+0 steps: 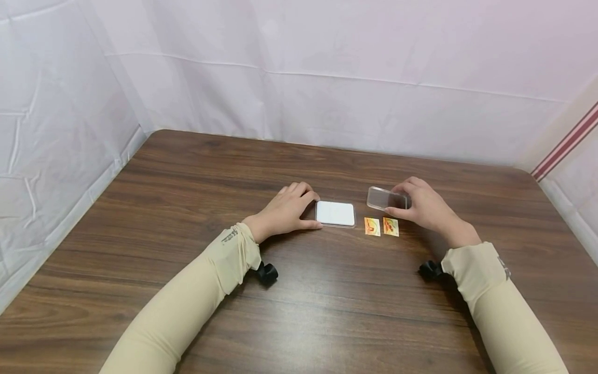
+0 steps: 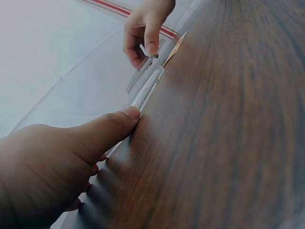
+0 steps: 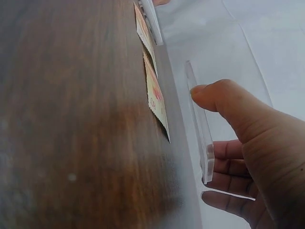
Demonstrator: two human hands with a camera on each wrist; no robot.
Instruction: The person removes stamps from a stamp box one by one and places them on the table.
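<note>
Two hands at work on wooden table (image 1: 187,208). Right hand (image 1: 427,208) pinching clear lid (image 1: 385,198) by its edges, raised just above two orange packets (image 1: 381,227). Left hand (image 1: 285,210) steadying white case (image 1: 335,213), thumb and fingers against its left edge. Lid likely light, rigid, slick plastic; edge grip best.

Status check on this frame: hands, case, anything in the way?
Left hand braces white tray. Right hand pinches clear lid, lifted off table. Two orange packets lie beneath; nothing blocking.
</note>
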